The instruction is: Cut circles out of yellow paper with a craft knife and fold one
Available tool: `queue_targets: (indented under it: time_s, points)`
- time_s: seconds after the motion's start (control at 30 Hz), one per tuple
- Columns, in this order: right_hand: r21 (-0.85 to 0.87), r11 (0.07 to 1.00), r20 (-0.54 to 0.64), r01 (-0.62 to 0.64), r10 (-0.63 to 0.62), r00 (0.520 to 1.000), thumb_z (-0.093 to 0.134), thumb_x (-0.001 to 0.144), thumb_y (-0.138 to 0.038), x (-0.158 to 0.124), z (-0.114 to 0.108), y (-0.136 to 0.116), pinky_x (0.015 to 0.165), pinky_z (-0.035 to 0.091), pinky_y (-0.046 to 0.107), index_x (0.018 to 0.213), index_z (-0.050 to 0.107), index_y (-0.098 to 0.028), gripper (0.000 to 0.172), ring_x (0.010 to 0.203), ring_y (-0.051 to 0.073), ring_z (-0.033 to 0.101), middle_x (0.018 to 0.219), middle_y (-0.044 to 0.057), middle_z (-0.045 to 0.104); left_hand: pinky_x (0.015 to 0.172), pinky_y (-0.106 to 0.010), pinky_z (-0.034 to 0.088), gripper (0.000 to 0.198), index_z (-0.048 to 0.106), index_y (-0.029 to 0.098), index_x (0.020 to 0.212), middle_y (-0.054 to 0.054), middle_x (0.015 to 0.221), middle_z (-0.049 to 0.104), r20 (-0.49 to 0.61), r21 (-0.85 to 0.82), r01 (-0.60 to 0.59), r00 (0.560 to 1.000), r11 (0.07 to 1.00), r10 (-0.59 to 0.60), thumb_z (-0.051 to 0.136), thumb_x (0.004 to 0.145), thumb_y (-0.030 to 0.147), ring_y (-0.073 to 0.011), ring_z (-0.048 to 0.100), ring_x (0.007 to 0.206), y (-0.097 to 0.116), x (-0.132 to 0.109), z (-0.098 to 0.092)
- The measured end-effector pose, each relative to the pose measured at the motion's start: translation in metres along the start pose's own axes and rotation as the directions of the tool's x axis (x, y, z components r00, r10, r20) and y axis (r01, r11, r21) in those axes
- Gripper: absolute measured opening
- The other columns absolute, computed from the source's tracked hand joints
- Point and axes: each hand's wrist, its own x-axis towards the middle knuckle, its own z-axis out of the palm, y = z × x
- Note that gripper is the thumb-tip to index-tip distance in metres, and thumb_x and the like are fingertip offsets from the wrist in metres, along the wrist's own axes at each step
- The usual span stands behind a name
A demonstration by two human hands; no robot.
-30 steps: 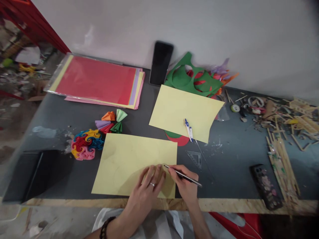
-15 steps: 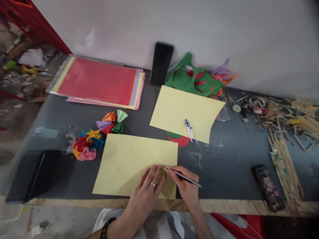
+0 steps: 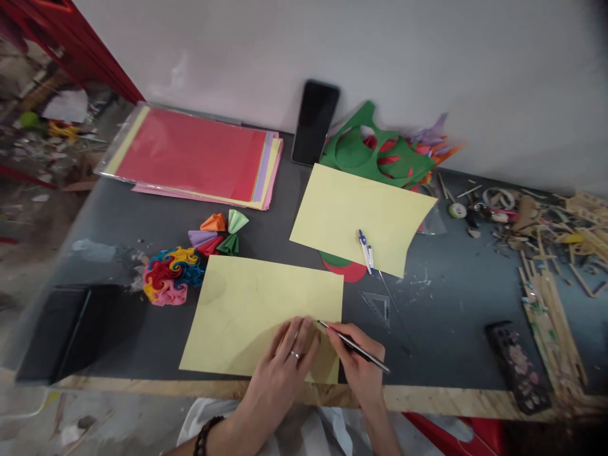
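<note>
Yellow sheet (image 3: 256,297) flat on the dark tabletop (image 3: 446,342), right in front of the person, near edge by the wood strip (image 3: 427,400). Left hand (image 3: 280,377) laid flat on it, fingers extended, gripping nothing. Right hand (image 3: 363,364) pinching a slim pen (image 3: 355,346), tip down by the left fingertips; can't tell if it touches paper. Clear set square (image 3: 379,310) just right of the sheet. Blue-white compass (image 3: 365,250) lying on the second yellow sheet (image 3: 351,202), farther back
</note>
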Motion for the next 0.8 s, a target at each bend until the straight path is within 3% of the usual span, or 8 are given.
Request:
queue_targets:
  time_s: [0.2, 0.5, 0.73, 0.8]
  points:
    - [-0.002, 0.999, 0.000, -0.047, 0.047, 0.999, 0.073, 0.093, -0.038, 0.001, -0.001, -0.003, 0.069, 0.062, 0.022, 0.095, 0.083, -0.027, 0.014, 0.073, 0.017, 0.079, 0.086, 0.000, 0.084, 0.120, -0.038, 0.046, 0.062, 0.050, 0.019, 0.156, -0.008, 0.169, 0.045, -0.011, 0.016, 0.019, 1.000, 1.000, -0.019, 0.054, 0.094, 0.021, -0.0228, 0.047, 0.151, 0.001, -0.001, 0.003]
    - [0.035, 0.996, -0.012, -0.086, 0.087, 0.996, 0.071, 0.092, -0.041, 0.002, -0.002, -0.008, 0.065, 0.064, 0.022, 0.092, 0.084, -0.027, 0.019, 0.070, 0.019, 0.080, 0.083, 0.001, 0.085, 0.117, -0.035, 0.051, 0.062, 0.053, 0.019, 0.155, -0.004, 0.165, 0.052, -0.084, 0.034, 0.036, 0.996, 0.999, -0.033, 0.051, 0.093, 0.019, -0.0208, 0.051, 0.147, 0.000, -0.001, 0.012]
    - [0.002, 0.998, 0.009, -0.062, 0.062, 0.998, 0.071, 0.092, -0.042, -0.004, -0.004, -0.004, 0.065, 0.063, 0.021, 0.093, 0.083, -0.029, 0.017, 0.070, 0.018, 0.079, 0.082, -0.001, 0.084, 0.114, -0.035, 0.052, 0.059, 0.056, 0.020, 0.152, -0.003, 0.161, 0.057, -0.095, 0.032, 0.029, 0.995, 0.999, -0.025, 0.050, 0.093, 0.019, -0.0200, 0.053, 0.145, -0.002, 0.000, 0.011]
    - [0.041, 0.998, -0.032, -0.039, 0.041, 0.999, 0.071, 0.094, -0.045, -0.009, -0.009, -0.005, 0.063, 0.063, 0.022, 0.098, 0.082, -0.029, 0.020, 0.067, 0.016, 0.077, 0.082, -0.002, 0.082, 0.116, -0.035, 0.051, 0.058, 0.057, 0.021, 0.152, -0.004, 0.162, 0.057, -0.096, 0.024, 0.023, 0.995, 0.999, -0.021, 0.050, 0.094, 0.020, -0.0211, 0.052, 0.146, -0.002, 0.000, 0.011]
